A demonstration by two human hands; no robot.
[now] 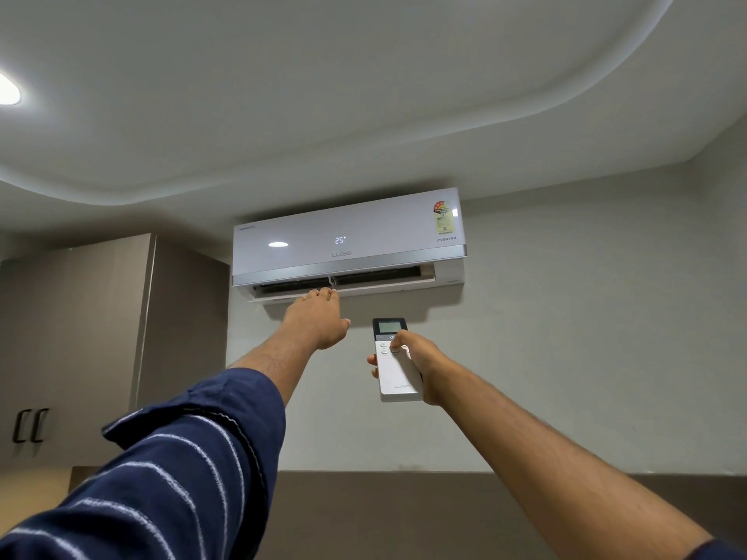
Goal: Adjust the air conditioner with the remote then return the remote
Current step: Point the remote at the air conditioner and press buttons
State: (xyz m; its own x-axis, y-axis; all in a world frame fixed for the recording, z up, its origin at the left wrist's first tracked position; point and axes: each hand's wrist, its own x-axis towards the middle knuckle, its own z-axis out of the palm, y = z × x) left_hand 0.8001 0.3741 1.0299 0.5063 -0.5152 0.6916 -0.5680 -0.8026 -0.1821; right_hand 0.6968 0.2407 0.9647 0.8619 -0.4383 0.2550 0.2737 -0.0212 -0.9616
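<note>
Right hand (416, 363) gripped the remote (396, 361), thumb on its buttons. Left hand (319, 317) reached flat, fingers together, near the air conditioner (347, 244) vent.

Room fixtures seen from below: ceiling, wall and cupboard.

A round recessed ceiling lamp (7, 88) glows at the far left of the white ceiling with a curved stepped recess (364, 95). The pale grey painted wall (566, 317) meets a dark brown lower wall panel (384, 515). At left stands a tall taupe cupboard (81, 317) with two black loop door handles (31, 425) side by side.
</note>
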